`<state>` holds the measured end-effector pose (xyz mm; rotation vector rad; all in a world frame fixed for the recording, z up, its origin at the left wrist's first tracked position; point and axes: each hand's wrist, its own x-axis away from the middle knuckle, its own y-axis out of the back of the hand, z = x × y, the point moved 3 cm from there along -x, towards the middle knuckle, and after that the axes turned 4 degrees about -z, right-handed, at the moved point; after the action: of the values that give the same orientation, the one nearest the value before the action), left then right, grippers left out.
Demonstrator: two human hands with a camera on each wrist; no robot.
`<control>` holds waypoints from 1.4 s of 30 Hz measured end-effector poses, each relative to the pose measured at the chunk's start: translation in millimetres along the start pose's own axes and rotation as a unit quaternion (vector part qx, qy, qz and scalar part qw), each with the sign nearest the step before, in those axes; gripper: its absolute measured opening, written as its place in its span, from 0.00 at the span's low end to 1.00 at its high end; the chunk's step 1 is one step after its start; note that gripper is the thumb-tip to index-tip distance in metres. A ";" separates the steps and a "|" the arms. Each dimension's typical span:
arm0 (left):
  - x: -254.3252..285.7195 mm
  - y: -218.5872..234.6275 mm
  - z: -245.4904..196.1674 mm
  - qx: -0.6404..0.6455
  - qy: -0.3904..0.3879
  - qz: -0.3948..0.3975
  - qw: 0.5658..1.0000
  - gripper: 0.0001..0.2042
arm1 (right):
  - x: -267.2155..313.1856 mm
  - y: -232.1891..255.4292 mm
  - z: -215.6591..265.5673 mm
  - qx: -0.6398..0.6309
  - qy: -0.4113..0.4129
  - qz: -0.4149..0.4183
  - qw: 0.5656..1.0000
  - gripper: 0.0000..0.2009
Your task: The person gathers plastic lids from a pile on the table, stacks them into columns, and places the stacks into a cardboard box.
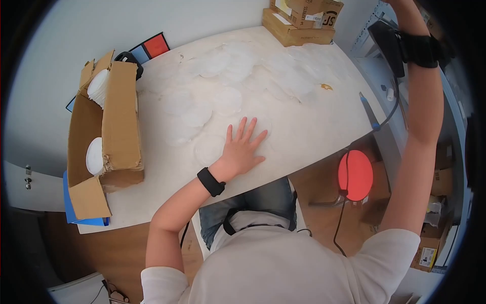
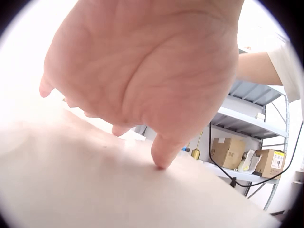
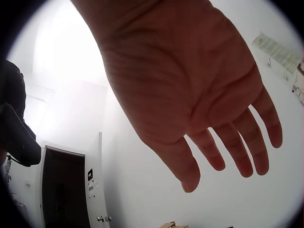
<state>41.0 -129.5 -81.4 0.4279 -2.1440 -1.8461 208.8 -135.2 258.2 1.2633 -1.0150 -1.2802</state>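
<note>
My left hand (image 1: 242, 153) rests on the white table (image 1: 304, 131), palm down with fingers spread. In the left wrist view its thumb tip touches the tabletop, and nothing lies in the palm. Thin, pale round sheets (image 1: 226, 100) lie scattered and overlapping just beyond the fingers. My right hand (image 3: 180, 76) is raised high at the right; the head view cuts off most of it. The right wrist view shows it with fingers extended and nothing held, against a white wall.
At the left stands an open cardboard box (image 1: 121, 116) with stacks of white round items (image 1: 94, 156). Taped cartons (image 1: 298, 35) sit at the back. A blue pen-like tool (image 1: 368, 112) lies near the right edge. A red stool (image 1: 355, 175) and shelving stand at the right.
</note>
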 end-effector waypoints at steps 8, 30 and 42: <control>54.0 40.3 29.7 0.045 0.078 -0.014 0.996 0.38 | 91.5 -128.0 -33.8 -0.067 -0.035 0.061 0.995 0.20; 60.1 35.6 56.6 0.107 0.023 -0.006 0.994 0.41 | 38.3 -277.9 22.6 -0.217 -0.029 -0.019 0.976 0.36; 37.3 34.3 68.5 0.144 -0.011 -0.077 0.987 0.44 | 8.0 -285.0 24.1 -0.362 -0.143 -0.130 0.912 0.31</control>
<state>-21.8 -77.5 -56.7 0.6556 -2.4640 -1.6230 156.4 -111.6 -22.1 0.6487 -0.4720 -1.8634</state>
